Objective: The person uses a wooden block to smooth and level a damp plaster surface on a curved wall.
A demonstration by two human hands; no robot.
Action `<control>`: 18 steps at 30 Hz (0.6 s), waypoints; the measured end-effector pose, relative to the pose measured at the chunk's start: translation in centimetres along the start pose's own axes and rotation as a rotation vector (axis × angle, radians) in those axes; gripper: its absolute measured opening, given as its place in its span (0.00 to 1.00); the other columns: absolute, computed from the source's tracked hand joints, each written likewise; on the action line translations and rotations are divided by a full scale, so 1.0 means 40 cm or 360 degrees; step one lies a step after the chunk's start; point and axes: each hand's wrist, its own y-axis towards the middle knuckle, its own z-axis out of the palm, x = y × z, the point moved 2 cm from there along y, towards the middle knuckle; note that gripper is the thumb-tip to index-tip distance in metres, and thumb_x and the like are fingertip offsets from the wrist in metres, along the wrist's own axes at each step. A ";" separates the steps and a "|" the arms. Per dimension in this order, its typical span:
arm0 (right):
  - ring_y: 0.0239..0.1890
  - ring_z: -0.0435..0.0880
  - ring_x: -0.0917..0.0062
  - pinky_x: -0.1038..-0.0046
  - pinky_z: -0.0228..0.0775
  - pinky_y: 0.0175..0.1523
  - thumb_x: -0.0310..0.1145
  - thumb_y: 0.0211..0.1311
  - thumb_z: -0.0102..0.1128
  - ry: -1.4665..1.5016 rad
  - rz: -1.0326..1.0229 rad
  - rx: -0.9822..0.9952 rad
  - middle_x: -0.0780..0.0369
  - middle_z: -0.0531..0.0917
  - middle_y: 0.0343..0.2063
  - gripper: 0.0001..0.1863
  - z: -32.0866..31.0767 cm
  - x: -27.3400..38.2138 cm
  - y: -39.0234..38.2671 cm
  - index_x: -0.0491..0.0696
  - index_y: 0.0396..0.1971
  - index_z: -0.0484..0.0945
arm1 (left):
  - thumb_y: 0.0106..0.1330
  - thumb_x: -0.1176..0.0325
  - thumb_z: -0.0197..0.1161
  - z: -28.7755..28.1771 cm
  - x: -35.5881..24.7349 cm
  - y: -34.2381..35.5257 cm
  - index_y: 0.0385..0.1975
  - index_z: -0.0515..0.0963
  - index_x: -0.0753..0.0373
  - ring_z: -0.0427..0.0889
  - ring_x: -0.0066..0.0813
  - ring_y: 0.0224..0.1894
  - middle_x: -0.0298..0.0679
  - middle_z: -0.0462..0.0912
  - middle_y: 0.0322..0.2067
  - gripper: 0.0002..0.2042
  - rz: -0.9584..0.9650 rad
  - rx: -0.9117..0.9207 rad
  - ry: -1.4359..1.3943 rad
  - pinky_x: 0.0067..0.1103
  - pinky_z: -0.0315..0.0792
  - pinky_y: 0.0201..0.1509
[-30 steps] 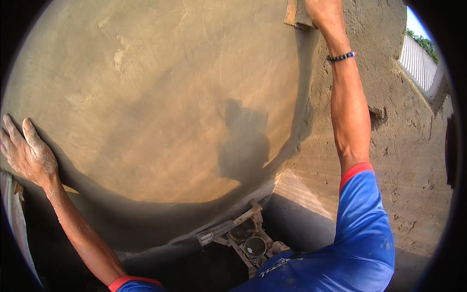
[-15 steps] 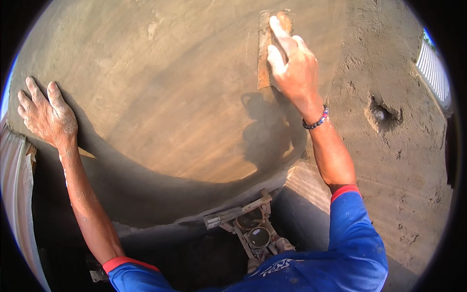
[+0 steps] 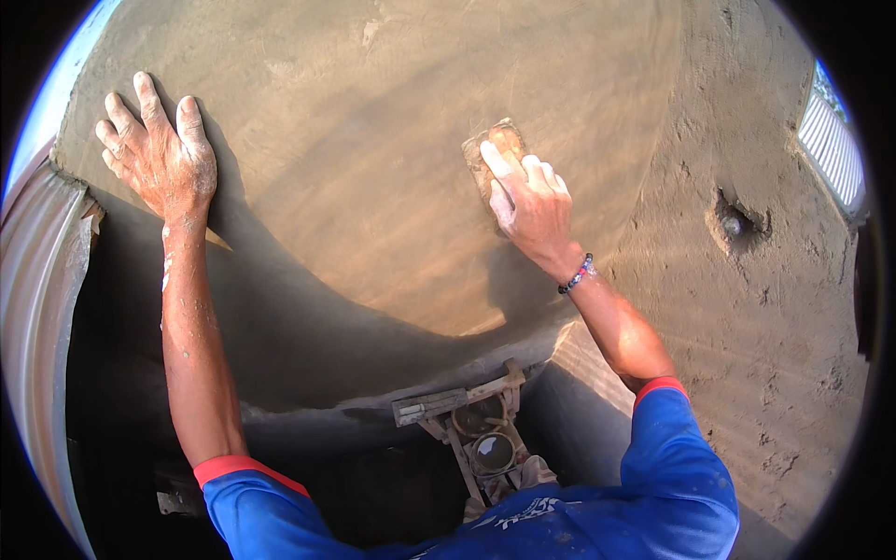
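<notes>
My right hand [image 3: 534, 203] grips a wooden plastering float [image 3: 478, 168], its face lying against the smooth grey plastered wall [image 3: 373, 224]. The float tilts with its upper end toward the left, and my fingers hide much of its handle. My left hand [image 3: 166, 161], dusted with pale plaster, rests on the wall at the upper left with fingers spread. Nothing is in that hand. A beaded bracelet circles my right wrist. Shadows of my body and arms fall across the lower wall.
Rougher plaster with a round hole [image 3: 735, 224] covers the right side. Below stands a wooden frame [image 3: 457, 403] beside a round bucket [image 3: 494, 454]. Corrugated metal sheet [image 3: 42, 289] edges the left, and another ribbed sheet [image 3: 831, 140] shows at the upper right.
My right hand has brought the float down and slightly left across the wall, turning it to a tilt. My left hand appears higher and farther right in view, still spread.
</notes>
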 end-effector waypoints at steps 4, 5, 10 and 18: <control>0.36 0.78 0.63 0.62 0.73 0.41 0.33 0.58 0.64 0.0069 0.0041 -0.0182 0.59 0.78 0.34 0.31 -0.074 0.025 0.156 0.59 0.64 0.76 | 0.74 0.45 0.48 -0.015 -0.016 0.008 0.75 0.58 0.49 0.48 0.62 0.75 0.52 0.51 0.75 0.32 -0.0033 -0.0006 -0.0014 0.50 0.41 0.76; 0.36 0.79 0.63 0.62 0.73 0.42 0.33 0.58 0.63 0.0048 -0.0003 -0.0139 0.59 0.78 0.34 0.30 -0.069 0.020 0.132 0.58 0.64 0.75 | 0.74 0.45 0.49 -0.018 -0.018 0.005 0.75 0.58 0.49 0.47 0.62 0.75 0.52 0.50 0.75 0.32 -0.0041 0.0007 -0.0037 0.50 0.41 0.76; 0.36 0.79 0.64 0.64 0.74 0.39 0.35 0.57 0.64 -0.0095 -0.0277 0.0005 0.58 0.79 0.37 0.32 -0.037 -0.053 0.015 0.61 0.65 0.74 | 0.73 0.43 0.49 -0.022 -0.069 -0.106 0.75 0.57 0.49 0.42 0.57 0.77 0.47 0.47 0.77 0.33 0.0028 0.0169 -0.0106 0.51 0.36 0.77; 0.37 0.80 0.62 0.61 0.75 0.39 0.34 0.56 0.65 -0.0097 -0.0398 -0.0009 0.58 0.78 0.36 0.35 -0.064 0.030 0.172 0.63 0.68 0.69 | 0.73 0.42 0.51 -0.030 -0.088 -0.140 0.75 0.58 0.48 0.39 0.56 0.78 0.47 0.45 0.77 0.34 -0.0019 0.0221 -0.0223 0.51 0.34 0.78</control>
